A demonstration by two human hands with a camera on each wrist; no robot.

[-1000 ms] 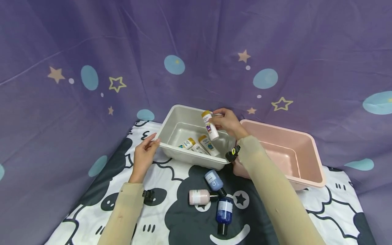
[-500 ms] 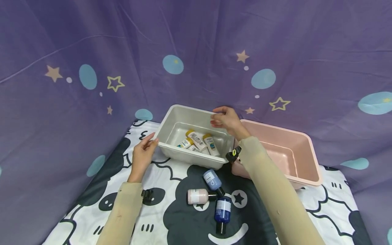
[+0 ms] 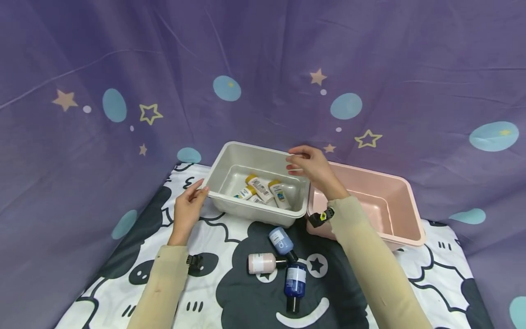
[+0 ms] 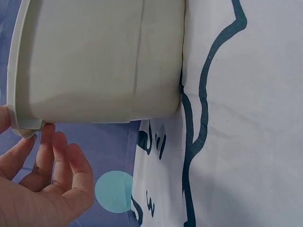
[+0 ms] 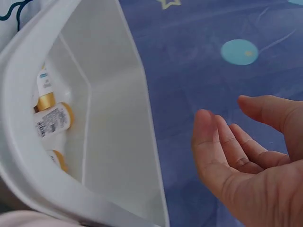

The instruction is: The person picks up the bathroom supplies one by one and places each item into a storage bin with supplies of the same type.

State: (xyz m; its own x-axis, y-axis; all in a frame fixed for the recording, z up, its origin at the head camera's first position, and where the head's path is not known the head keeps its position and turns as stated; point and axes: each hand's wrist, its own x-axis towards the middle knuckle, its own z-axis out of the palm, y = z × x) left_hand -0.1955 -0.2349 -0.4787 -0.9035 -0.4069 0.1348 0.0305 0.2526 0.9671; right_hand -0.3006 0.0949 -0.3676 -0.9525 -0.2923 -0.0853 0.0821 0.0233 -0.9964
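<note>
My left hand (image 3: pixel 187 212) pinches the left corner of the off-white plastic bin (image 3: pixel 246 206), thumb over the rim and fingertips beneath it in the left wrist view. Several small white bottles (image 3: pixel 260 187) with gold caps lie heaped on the bin's floor. Over the bin's back right corner my right hand (image 3: pixel 314 169) hovers, fingers relaxed and holding nothing. In the right wrist view its fingers (image 5: pixel 206 137) and thumb stand apart, beside the bin's wall (image 5: pixel 118 104).
A pink bin (image 3: pixel 400 192) stands right against the off-white one. In front lie a light blue bottle (image 3: pixel 281 241), a pink bottle (image 3: pixel 261 263) and a dark blue bottle (image 3: pixel 296 281), all black-capped, on the sheep-print cloth (image 3: pixel 234 306). A purple curtain (image 3: pixel 267 55) hangs behind.
My right hand has let go of a white bottle, which now lies with the others in the off-white bin. That hand then shifts slightly right; my left keeps its hold on the rim.
</note>
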